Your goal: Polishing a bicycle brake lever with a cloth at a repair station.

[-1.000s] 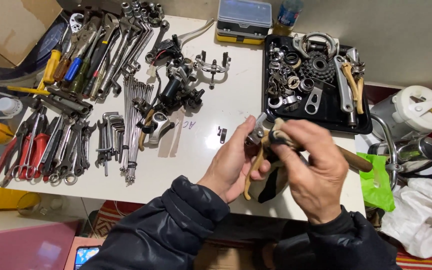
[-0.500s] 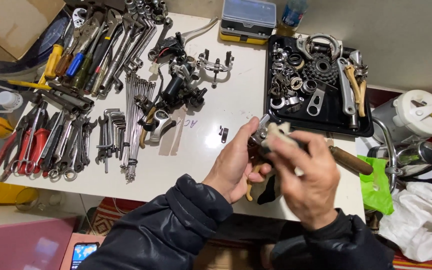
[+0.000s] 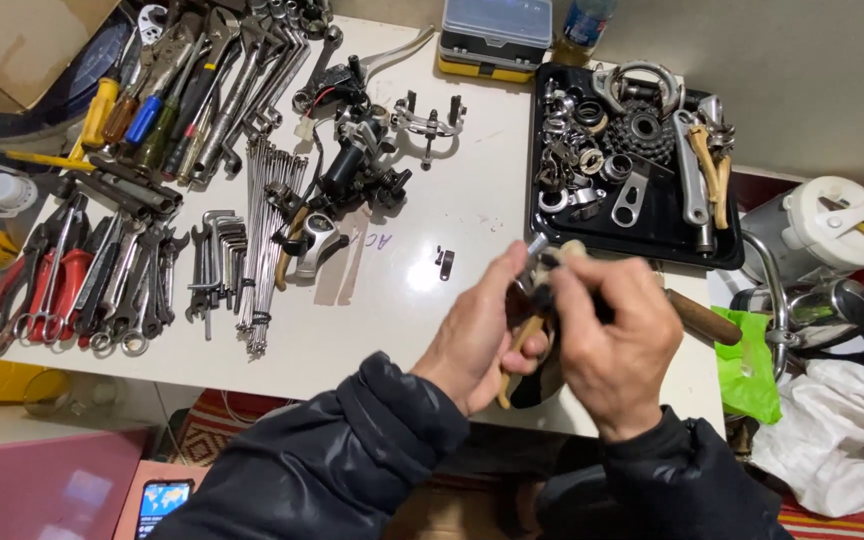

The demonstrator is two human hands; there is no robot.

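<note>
Over the near table edge [image 3: 352,352], both hands together: left hand [image 3: 479,340] and right hand [image 3: 620,345] clamped on a small brake part [image 3: 535,300] (blurry, tan lever). Bare tabletop just ahead; black parts tray [image 3: 652,232] close behind.

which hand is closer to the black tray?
Right. The right hand sits just below the black tray, near its front edge. The left hand is further left, over the bare table.

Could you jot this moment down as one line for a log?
left hand: holds small metal part | right hand: works on it | black tray: beyond hands | white table: spread with tools
</note>
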